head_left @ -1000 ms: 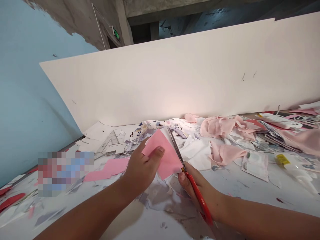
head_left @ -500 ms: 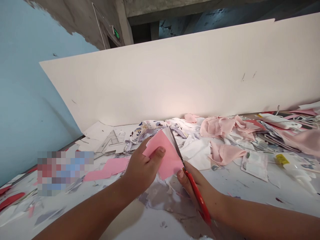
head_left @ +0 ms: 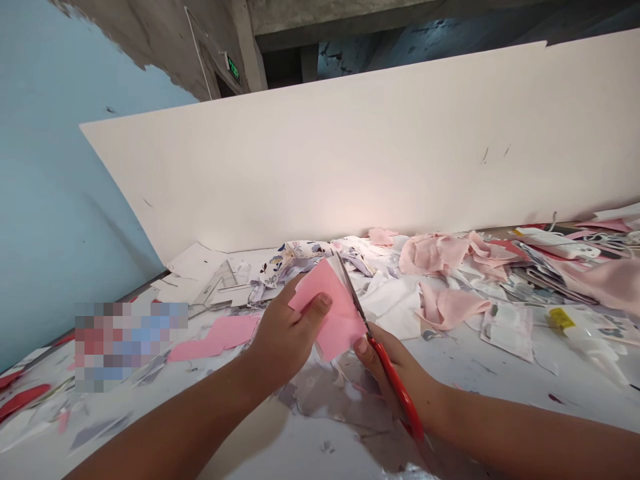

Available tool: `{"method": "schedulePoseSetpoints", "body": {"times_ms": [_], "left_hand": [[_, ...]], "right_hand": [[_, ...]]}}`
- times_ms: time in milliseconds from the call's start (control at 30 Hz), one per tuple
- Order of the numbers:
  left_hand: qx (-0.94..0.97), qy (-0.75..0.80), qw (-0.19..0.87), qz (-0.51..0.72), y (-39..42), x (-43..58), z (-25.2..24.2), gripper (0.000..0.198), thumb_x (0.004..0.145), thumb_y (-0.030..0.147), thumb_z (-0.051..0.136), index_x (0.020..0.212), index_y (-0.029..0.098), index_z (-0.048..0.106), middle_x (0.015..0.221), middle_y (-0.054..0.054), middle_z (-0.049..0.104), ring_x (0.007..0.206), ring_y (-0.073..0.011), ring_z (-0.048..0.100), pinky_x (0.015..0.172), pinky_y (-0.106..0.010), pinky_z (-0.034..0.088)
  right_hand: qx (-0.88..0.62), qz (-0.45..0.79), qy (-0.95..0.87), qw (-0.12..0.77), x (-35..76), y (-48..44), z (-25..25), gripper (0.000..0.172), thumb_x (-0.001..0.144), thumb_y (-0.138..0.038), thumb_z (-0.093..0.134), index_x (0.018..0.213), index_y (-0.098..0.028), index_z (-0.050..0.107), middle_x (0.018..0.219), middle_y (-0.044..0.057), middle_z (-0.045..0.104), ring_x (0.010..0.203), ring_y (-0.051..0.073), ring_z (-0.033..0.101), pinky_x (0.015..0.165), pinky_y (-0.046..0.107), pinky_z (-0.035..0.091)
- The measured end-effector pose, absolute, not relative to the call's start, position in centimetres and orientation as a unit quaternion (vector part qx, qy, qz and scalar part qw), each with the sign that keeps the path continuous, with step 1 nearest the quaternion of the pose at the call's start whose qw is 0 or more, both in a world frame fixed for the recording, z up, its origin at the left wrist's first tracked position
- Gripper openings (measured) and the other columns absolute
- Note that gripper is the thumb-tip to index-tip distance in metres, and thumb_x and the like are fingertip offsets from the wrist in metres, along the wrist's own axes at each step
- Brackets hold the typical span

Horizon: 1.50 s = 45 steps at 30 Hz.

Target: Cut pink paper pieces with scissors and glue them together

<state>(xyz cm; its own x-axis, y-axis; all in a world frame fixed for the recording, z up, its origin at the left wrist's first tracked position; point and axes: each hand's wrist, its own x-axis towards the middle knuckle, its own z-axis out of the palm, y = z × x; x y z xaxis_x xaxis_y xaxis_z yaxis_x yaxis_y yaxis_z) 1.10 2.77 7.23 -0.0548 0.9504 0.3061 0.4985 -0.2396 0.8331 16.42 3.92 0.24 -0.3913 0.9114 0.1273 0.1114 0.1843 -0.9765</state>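
My left hand (head_left: 293, 327) is closed on a piece of pink paper (head_left: 337, 327), thumb lying across its face and the fingers hidden behind. In my right hand (head_left: 395, 363) is a pair of scissors with red handles (head_left: 403, 390). Their dark blades point up and away, along the right edge of the pink paper, and a pale layer shows behind that edge. Whether the blades are fully closed is hard to make out. On the table left of my hands lies another cut pink piece (head_left: 215, 338).
A tall white board (head_left: 310, 160) stands along the back. Before it lie floral fabric (head_left: 285, 260), pink cloth scraps (head_left: 435, 253) and white cloth (head_left: 395, 307). At right are a bottle with a yellow part (head_left: 590, 340) and a white power strip (head_left: 563, 243). Paper scraps litter the table (head_left: 300, 447).
Almost nothing differs. The view has shifted very slightly; both hands, the paper and the scissors keep nearly the same places.
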Motion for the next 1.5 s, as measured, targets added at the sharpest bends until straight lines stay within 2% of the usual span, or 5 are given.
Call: {"method": "schedulePoseSetpoints", "body": {"times_ms": [133, 567, 833, 1033, 1500], "left_hand": [[0.624, 0.569, 0.268, 0.464, 2.7, 1.2, 7.3, 0.027, 0.071, 0.039, 0.055, 0.092, 0.021, 0.056, 0.053, 0.005, 0.051, 0.050, -0.0120, 0.044, 0.048, -0.023, 0.028], [0.631, 0.575, 0.253, 0.455, 2.7, 1.2, 7.4, 0.023, 0.071, 0.038, 0.054, 0.084, 0.020, 0.057, 0.050, 0.005, 0.047, 0.049, -0.0113, 0.042, 0.045, -0.023, 0.026], [0.623, 0.579, 0.268, 0.453, 2.7, 1.2, 7.4, 0.023, 0.069, 0.041, 0.055, 0.081, 0.021, 0.058, 0.041, 0.007, 0.036, 0.042, -0.0105, 0.034, 0.044, -0.023, 0.024], [0.628, 0.584, 0.261, 0.444, 2.7, 1.2, 7.4, 0.021, 0.070, 0.040, 0.054, 0.079, 0.021, 0.057, 0.043, 0.007, 0.035, 0.042, -0.0100, 0.033, 0.044, -0.023, 0.024], [0.649, 0.594, 0.239, 0.411, 2.8, 1.1, 7.4, 0.024, 0.074, 0.042, 0.049, 0.082, 0.020, 0.055, 0.047, 0.006, 0.036, 0.045, -0.0094, 0.032, 0.043, -0.022, 0.024]], "right_hand": [[-0.404, 0.526, -0.644, 0.381, 16.4, 3.9, 0.4, 0.042, 0.074, -0.059, 0.041, 0.062, -0.021, 0.029, 0.056, -0.006, 0.022, 0.048, 0.007, 0.025, 0.042, 0.021, 0.032], [-0.376, 0.516, -0.665, 0.386, 16.4, 4.3, 0.1, 0.042, 0.078, -0.055, 0.038, 0.058, -0.020, 0.025, 0.049, -0.007, 0.021, 0.045, 0.007, 0.022, 0.041, 0.023, 0.021], [-0.372, 0.475, -0.704, 0.373, 16.6, 4.6, 0.2, 0.042, 0.079, -0.055, 0.036, 0.057, -0.020, 0.027, 0.050, -0.007, 0.023, 0.047, 0.007, 0.022, 0.043, 0.023, 0.019], [-0.384, 0.478, -0.702, 0.362, 16.6, 4.8, 0.0, 0.043, 0.078, -0.056, 0.036, 0.056, -0.020, 0.025, 0.049, -0.007, 0.020, 0.043, 0.006, 0.022, 0.040, 0.022, 0.019], [-0.426, 0.489, -0.689, 0.324, 16.7, 5.0, 0.1, 0.047, 0.074, -0.061, 0.036, 0.052, -0.020, 0.029, 0.036, -0.006, 0.033, 0.034, 0.007, 0.033, 0.036, 0.021, 0.028]]}}
